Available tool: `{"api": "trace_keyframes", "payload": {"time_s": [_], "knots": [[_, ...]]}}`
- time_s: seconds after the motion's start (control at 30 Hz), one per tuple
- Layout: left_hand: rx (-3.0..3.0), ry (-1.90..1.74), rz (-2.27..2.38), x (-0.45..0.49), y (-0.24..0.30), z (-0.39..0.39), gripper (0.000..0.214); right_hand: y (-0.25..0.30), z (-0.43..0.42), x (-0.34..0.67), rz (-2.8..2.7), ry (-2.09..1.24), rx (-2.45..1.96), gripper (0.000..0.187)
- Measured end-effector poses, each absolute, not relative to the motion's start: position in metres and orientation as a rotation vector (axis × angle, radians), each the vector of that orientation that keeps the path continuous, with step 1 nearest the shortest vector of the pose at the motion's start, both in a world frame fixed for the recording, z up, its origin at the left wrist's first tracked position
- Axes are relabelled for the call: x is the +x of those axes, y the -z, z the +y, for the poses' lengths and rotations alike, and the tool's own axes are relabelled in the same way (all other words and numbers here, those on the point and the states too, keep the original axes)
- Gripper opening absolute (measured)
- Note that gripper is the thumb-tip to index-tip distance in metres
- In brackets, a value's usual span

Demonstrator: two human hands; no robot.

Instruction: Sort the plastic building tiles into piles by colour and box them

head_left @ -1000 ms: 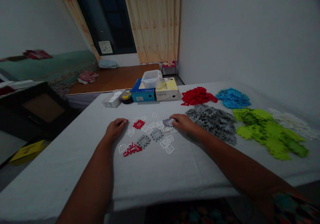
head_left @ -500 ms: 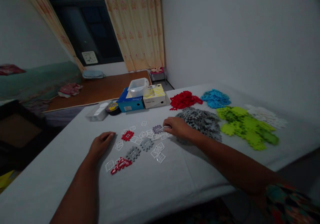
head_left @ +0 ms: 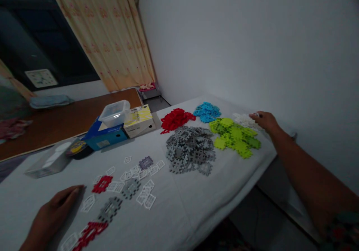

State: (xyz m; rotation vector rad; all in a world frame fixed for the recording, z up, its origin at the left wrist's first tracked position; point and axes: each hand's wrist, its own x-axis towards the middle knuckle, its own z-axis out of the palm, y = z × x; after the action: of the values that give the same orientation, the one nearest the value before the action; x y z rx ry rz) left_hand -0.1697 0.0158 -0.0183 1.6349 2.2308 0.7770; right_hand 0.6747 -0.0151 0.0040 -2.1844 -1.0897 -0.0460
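Observation:
My right hand (head_left: 266,121) reaches to the far right of the table, at the heap of white plastic pieces (head_left: 243,120). Its fingers are closed on a small white piece (head_left: 256,114). At the near left my left hand (head_left: 54,210) rests on the cloth, fingers curled together, with nothing showing in them. Beside it lie a red notched square (head_left: 102,184), a grey notched square (head_left: 110,209) and a red notched part (head_left: 91,234). White window-like pieces (head_left: 145,193) are scattered among them, near a purplish-grey square (head_left: 146,162).
Heaps of grey (head_left: 190,148), red (head_left: 176,119), blue (head_left: 207,111) and lime-green (head_left: 235,137) pieces lie on the right half. Along the back edge stand a blue box (head_left: 108,137), a yellow-white box (head_left: 139,122), a clear tub (head_left: 115,112) and a clear container (head_left: 49,160).
My right hand has moved right, from beside the grey heap to the white heap. The view has turned right. My left hand stays resting on the table.

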Motion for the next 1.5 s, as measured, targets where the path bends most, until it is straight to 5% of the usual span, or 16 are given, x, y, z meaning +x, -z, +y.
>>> {"api": "trace_keyframes", "payload": {"time_s": [0.57, 0.73, 1.0, 1.2, 1.5], "knots": [[1.735, -0.798, 2.224, -0.166, 0.017, 0.014, 0.034, 0.016, -0.03, 0.71, -1.047, 0.167, -2.279, 0.024], [1.836, -0.783, 2.193, -0.165, 0.023, 0.012, 0.049, -0.029, -0.017, 0.6, -1.318, 0.265, -1.934, 0.031], [1.889, -0.877, 2.1, -0.166, 0.033, 0.009, 0.051, -0.043, -0.022, 0.324, -2.511, -0.326, -1.075, 0.023], [1.862, -0.911, 2.034, -0.169, 0.037, 0.009, 0.053, -0.006, 0.011, 0.251, -2.8, -0.09, -1.196, 0.018], [1.89, -0.911, 2.019, -0.169, 0.039, 0.012, 0.054, 0.004, 0.017, 0.219, -2.751, -0.124, -1.328, 0.037]]}}
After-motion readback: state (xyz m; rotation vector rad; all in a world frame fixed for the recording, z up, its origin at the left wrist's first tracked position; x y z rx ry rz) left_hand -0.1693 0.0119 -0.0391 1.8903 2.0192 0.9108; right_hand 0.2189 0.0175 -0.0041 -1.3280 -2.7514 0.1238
